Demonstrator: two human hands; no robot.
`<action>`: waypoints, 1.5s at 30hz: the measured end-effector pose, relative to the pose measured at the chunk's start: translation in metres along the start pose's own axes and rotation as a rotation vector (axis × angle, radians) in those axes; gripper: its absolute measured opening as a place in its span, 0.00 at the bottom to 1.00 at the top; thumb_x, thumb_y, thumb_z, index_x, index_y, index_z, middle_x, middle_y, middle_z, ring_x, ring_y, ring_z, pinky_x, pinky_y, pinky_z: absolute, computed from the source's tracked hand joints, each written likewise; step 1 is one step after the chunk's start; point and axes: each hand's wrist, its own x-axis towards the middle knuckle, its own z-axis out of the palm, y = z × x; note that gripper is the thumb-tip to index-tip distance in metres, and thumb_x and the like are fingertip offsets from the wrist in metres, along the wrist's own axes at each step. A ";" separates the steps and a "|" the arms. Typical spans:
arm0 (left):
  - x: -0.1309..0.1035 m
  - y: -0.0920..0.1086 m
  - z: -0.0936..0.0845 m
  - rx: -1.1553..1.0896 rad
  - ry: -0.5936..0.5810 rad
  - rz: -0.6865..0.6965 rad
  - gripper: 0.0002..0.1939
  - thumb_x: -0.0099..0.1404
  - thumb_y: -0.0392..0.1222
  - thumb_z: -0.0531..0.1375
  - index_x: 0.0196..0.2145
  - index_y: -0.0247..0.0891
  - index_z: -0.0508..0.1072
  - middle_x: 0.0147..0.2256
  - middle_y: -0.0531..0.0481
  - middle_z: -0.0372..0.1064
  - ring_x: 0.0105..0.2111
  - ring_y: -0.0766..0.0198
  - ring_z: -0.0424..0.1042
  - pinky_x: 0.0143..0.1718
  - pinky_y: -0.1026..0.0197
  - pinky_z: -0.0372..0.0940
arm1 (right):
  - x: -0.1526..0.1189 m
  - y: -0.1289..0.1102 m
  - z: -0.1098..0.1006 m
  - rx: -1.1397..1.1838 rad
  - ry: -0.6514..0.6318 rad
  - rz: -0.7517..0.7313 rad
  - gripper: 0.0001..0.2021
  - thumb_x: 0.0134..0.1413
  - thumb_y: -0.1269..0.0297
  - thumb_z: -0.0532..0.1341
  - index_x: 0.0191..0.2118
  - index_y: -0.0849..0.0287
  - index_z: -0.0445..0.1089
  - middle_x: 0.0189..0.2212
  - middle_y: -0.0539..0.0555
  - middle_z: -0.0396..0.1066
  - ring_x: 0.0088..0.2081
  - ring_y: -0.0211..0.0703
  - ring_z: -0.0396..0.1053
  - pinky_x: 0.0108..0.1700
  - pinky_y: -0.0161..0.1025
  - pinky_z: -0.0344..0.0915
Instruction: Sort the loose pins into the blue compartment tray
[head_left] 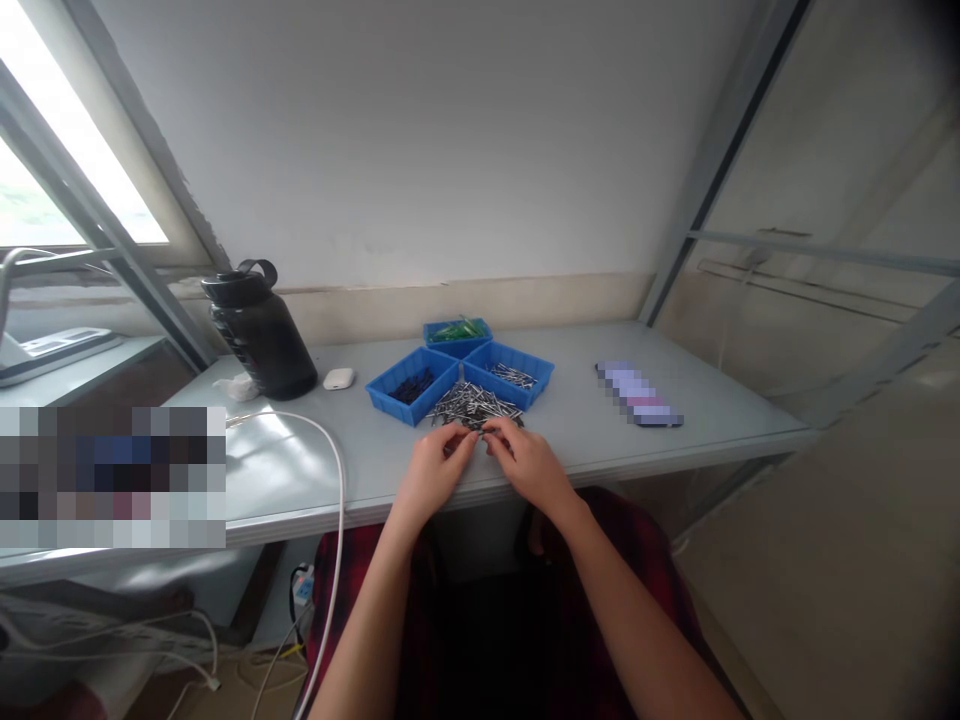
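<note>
A loose pile of thin silver metal pieces, like nails or rivets (476,402), lies on the table between two blue bins. My left hand (435,465) is at the near edge of this pile, its fingers pinched together. Opposite it, my right hand (531,465) is pinched too, and the fingertips of both almost meet. Whatever small thing they may hold is too small to make out. Dark small pieces lie in the left blue bin (390,402), silver ones in the right blue bin (541,378). Green pieces (461,330) fill the back blue bin (459,348).
A black bottle (266,340) and a white earbud case (339,379) stand left of the bins. A phone (637,393) lies on the right. One white cable (339,480) hangs over the table's front edge, beside a blurred-out patch (112,475).
</note>
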 end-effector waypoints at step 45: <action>0.000 0.000 -0.002 -0.041 -0.032 0.008 0.12 0.63 0.44 0.52 0.33 0.37 0.73 0.31 0.49 0.73 0.33 0.61 0.69 0.37 0.61 0.61 | 0.013 0.010 -0.016 0.414 -0.238 0.090 0.08 0.56 0.60 0.57 0.38 0.57 0.68 0.34 0.51 0.73 0.38 0.42 0.70 0.42 0.39 0.64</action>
